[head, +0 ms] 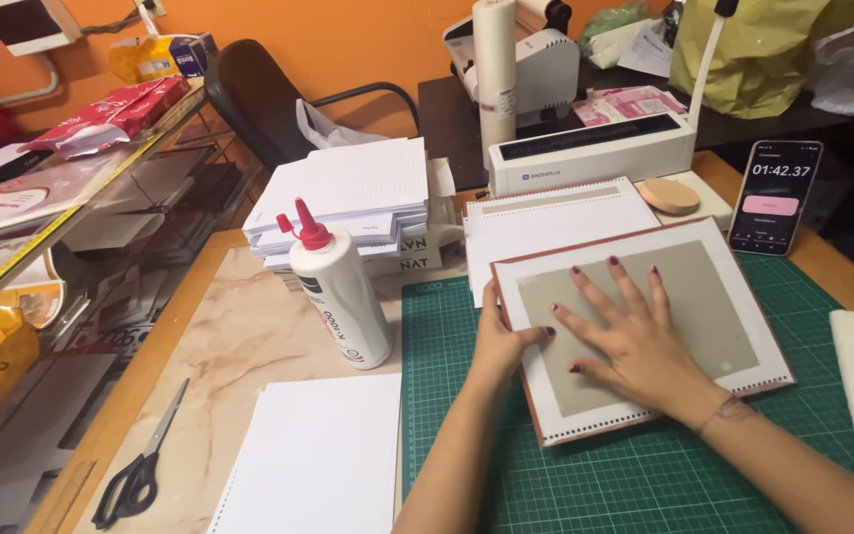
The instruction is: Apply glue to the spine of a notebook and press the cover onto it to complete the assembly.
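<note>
1. While the right hand (635,346) lies flat, fingers spread and grasping nothing, it presses the grey board (644,326) of a notebook cover (644,331) on the green cutting mat (595,475).
2. Left hand (501,341) rests loosely against the cover's left edge, thumb on top.
3. Nearby on the surface stand a glue bottle (338,292), blank sheets (318,460) and scissors (140,465).
</note>
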